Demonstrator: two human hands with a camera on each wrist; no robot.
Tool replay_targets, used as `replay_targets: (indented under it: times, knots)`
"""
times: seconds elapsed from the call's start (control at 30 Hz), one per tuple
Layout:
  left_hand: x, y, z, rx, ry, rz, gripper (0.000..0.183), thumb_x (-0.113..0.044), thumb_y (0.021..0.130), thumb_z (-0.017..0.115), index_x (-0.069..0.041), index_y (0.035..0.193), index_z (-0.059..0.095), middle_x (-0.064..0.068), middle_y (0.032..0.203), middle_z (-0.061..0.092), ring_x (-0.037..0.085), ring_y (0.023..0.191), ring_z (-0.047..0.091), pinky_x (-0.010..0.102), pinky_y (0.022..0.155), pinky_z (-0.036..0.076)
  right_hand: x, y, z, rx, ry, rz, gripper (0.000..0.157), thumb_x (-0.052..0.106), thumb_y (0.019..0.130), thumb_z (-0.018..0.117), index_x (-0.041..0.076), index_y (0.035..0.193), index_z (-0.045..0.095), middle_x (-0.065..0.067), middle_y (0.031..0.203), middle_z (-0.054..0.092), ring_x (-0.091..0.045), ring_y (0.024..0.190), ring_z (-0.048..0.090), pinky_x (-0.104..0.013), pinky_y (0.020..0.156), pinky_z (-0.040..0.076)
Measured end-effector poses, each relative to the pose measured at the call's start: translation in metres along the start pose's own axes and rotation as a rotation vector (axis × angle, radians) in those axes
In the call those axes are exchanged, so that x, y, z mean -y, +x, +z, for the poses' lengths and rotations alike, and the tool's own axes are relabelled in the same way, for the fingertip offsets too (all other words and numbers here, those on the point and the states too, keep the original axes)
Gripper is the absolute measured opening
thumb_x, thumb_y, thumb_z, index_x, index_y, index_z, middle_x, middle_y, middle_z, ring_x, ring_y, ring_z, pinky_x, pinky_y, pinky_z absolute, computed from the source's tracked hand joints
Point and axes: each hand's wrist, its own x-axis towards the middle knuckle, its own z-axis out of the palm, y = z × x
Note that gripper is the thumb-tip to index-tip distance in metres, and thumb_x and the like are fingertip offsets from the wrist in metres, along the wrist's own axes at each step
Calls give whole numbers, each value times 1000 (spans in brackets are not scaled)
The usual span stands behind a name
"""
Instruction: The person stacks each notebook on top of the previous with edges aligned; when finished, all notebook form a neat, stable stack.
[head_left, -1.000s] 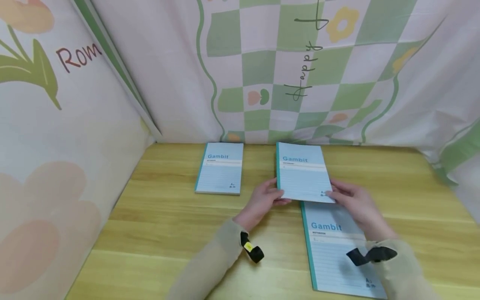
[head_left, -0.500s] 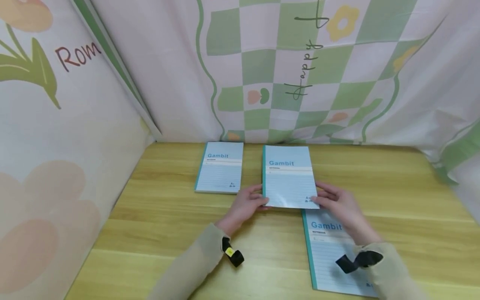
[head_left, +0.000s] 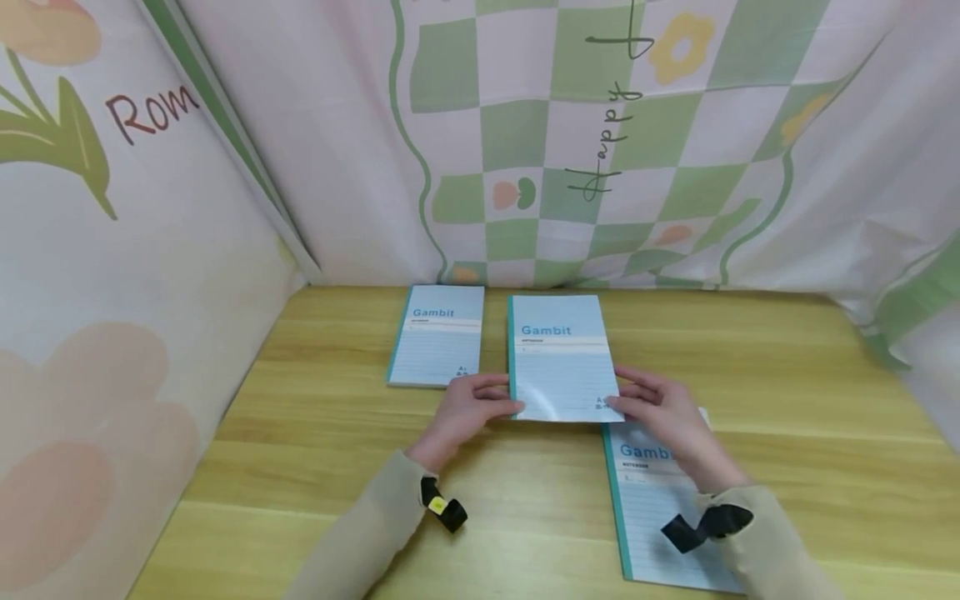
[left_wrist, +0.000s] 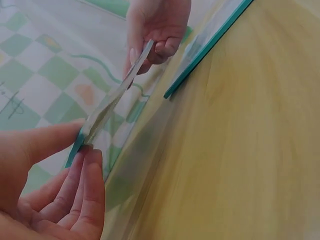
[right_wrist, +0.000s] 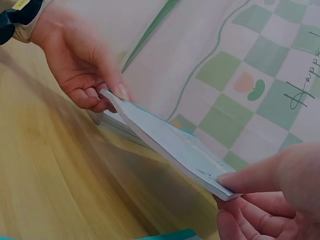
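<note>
A light blue notebook [head_left: 566, 367] with a teal spine is held off the table between both hands. My left hand [head_left: 467, 412] pinches its near left corner, thumb on the cover and fingers beneath, as the left wrist view shows. At the near right corner my right hand [head_left: 667, 421] pinches it the same way. In the right wrist view the held notebook [right_wrist: 170, 145] is seen edge-on, tilted, with a gap above the wood. A second notebook [head_left: 438, 333] lies at the back left, just past my left fingers. Another notebook [head_left: 652, 517] lies under my right forearm, partly hidden.
The wooden table [head_left: 300, 467] runs back to a hanging cloth [head_left: 517, 133] with green checks. A printed cloth wall [head_left: 135, 275] borders the left side. Black straps [head_left: 446, 504] circle both wrists over beige sleeves.
Both hands have carried the held notebook leftward and slightly nearer, closer to the back-left notebook. More of the tabletop at the back right shows now. The two lying notebooks have stayed put.
</note>
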Motion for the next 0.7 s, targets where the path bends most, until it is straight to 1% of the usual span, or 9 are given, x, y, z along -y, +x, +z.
replay_targets:
  times: [0.07,0.2,0.33,0.43,0.53,0.63,0.7]
  knots:
    - [0,-1,-4,-4,30,-2,52,-23,84,86,-8,131,67,2,105,74,18,98,69,34,85,56,1,-1,2,6,5,0,70,33,96,74,4,152,45,-17,123,66,-18,101,66,-23,83,56]
    - [1,-3,-11,-3,39,-12,52,-25,84,87,-9,129,68,2,107,73,18,99,68,34,84,56,4,-2,6,15,17,1,69,33,95,75,3,151,46,-17,122,67,-19,101,67,-24,83,56]
    - [2,-4,-19,36,29,-9,52,-26,88,83,-9,134,66,4,115,71,20,105,66,36,89,55,4,-2,10,22,35,-10,69,32,96,75,3,151,46,-17,122,67,-19,101,67,-25,83,57]
    - [2,-5,-26,81,26,-2,50,-23,91,80,-9,136,64,4,120,69,20,112,64,37,95,53,5,-3,11,23,40,-13,70,32,96,74,3,152,45,-17,123,66,-19,102,67,-25,84,57]
    - [0,-6,-30,116,33,4,48,-18,93,77,-8,138,63,5,121,69,21,114,63,37,99,51,7,-3,13,21,41,-13,69,32,96,74,4,152,45,-17,124,65,-20,103,67,-25,84,56]
    - [-1,-7,-34,127,21,4,46,-12,95,74,-4,138,62,7,123,69,21,113,64,36,100,51,8,-2,16,24,51,-12,68,30,96,74,4,152,45,-17,124,65,-20,104,67,-25,84,56]
    - [-1,-7,-36,113,11,8,45,-9,95,74,-2,137,62,9,123,69,22,112,65,35,98,52,9,-1,19,25,68,-10,67,29,96,75,4,151,46,-17,124,65,-20,103,67,-26,84,57]
